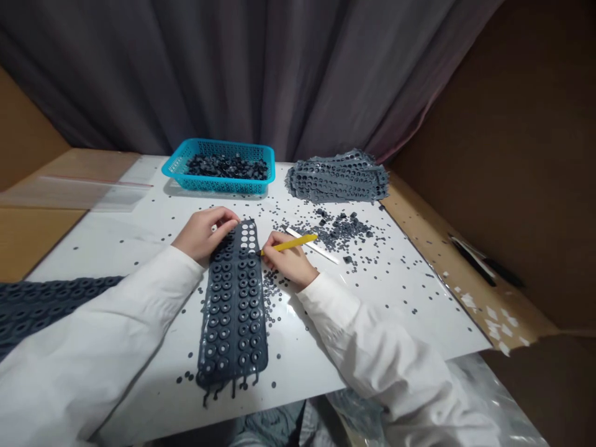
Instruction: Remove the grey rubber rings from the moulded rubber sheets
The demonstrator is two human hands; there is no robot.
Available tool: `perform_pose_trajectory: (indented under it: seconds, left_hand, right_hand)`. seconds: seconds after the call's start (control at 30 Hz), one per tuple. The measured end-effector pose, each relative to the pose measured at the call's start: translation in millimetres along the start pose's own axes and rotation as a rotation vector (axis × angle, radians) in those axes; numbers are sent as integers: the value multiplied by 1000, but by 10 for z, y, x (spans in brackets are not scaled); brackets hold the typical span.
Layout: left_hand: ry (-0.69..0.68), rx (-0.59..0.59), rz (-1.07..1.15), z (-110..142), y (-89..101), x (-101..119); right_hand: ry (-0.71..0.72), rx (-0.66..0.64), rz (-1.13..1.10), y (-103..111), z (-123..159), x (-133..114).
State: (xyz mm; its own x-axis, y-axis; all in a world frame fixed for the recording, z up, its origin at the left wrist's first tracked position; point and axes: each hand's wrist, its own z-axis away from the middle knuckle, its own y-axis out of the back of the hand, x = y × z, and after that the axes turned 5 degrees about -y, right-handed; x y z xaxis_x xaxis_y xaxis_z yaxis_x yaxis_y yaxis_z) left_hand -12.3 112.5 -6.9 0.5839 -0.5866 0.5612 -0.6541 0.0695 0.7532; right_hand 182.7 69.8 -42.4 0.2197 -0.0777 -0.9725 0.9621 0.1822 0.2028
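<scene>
A dark grey molded rubber sheet point(235, 310) lies lengthwise before me, covered in rows of ring-shaped parts. Near its far right end several round holes are open and show the white table through them. My left hand point(205, 233) rests at the sheet's far left edge, thumb and fingers closed on that edge. In my right hand point(289, 261) is a yellow pen-like tool point(298, 241), its dark tip touching the sheet by the lowest open hole. A white stick point(314, 246) lies on the table just behind my right hand.
A blue basket point(218, 185) of small black parts stands at the back. Right of it lies a stack of punched sheets point(338, 177). Small black discs and scraps point(344, 230) litter the white table point(372, 329). More molded sheets point(41, 304) lie at left; dark tools point(472, 257) lie at right.
</scene>
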Motion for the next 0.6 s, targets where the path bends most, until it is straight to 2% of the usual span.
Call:
perform_pose_trajectory:
  seconds: [0.1,0.17,0.2,0.37,0.6]
  left_hand:
    - [178,10,301,-7,4,26]
    - [201,-36,454,-3,-38,63]
    - [172,-75,460,0,-62,85]
    - [-90,-276,80,32,-158,181]
    - [-172,-416,-119,52,-170,210]
  right_hand:
    - [-9,38,-160,6,31,37]
    - [-7,55,-185,12,49,48]
    - [-6,46,-171,14,56,48]
    - [13,3,-70,16,71,33]
    - [64,-18,87,19,71,-26]
